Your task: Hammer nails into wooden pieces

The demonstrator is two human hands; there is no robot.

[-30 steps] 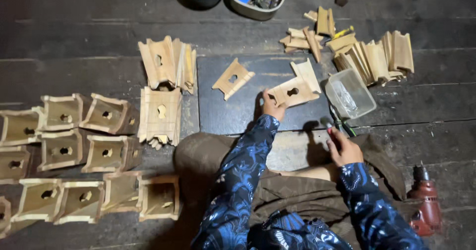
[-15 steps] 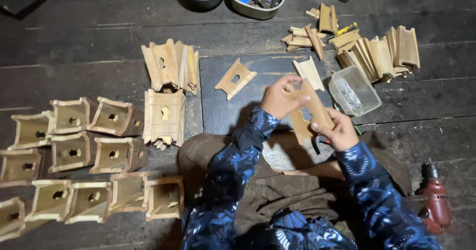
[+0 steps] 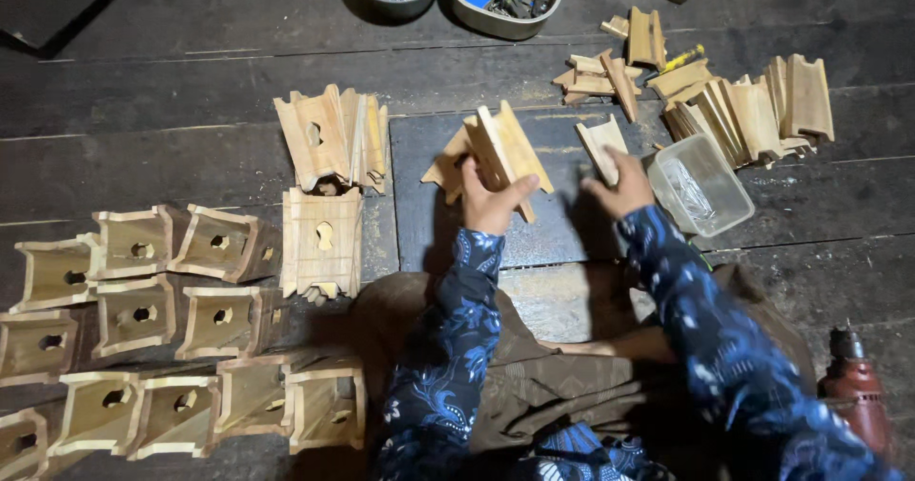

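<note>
Wooden pieces (image 3: 503,152) stand tilted on edge in my left hand (image 3: 488,203), gripped tight, over the dark board (image 3: 553,228). My right hand (image 3: 624,184) pinches another small wooden piece (image 3: 602,145), just to their right.

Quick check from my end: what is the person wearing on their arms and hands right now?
Both arms are in long sleeves of dark navy cloth with a lighter blue floral or leaf print, reaching to the wrists. The left sleeve and right sleeve match, so it looks like one garment. The left hand and right hand are bare: no gloves, and no rings or watch that I can make out.
</note>
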